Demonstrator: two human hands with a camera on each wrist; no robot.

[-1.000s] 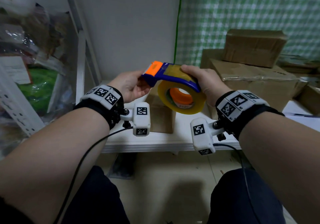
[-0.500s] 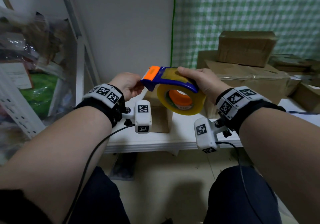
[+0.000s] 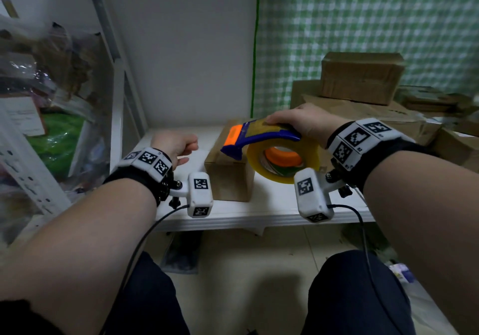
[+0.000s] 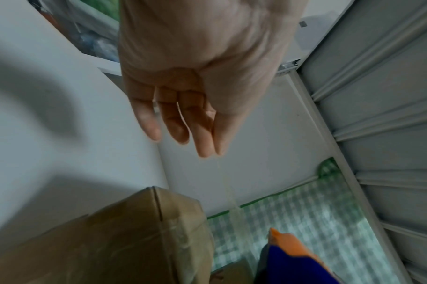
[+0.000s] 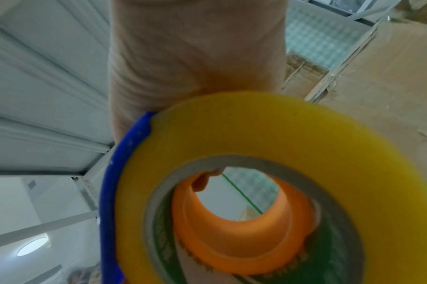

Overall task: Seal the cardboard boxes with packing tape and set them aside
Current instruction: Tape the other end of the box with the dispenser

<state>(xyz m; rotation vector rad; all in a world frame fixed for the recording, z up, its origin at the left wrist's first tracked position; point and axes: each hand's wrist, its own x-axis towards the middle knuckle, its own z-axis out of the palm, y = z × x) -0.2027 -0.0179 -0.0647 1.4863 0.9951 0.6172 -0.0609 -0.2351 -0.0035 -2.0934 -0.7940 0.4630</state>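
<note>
Glossy plastic tape dispenser (image 3: 259, 137) — matt cardboard box (image 3: 228, 176), smooth shelf (image 3: 259, 213).

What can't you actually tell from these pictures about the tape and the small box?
- Small box: its top seam is hidden in the head view by the tape dispenser; the left wrist view is blurred.
- Tape strip: a faint streak from the left hand; whether the fingers pinch it is unclear.
- Right hand: the roll hides most of its fingers in the right wrist view.

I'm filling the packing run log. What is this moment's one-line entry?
right hand: grips tape dispenser over small box | left hand: holds nothing, beside box | box not yet taped
</note>
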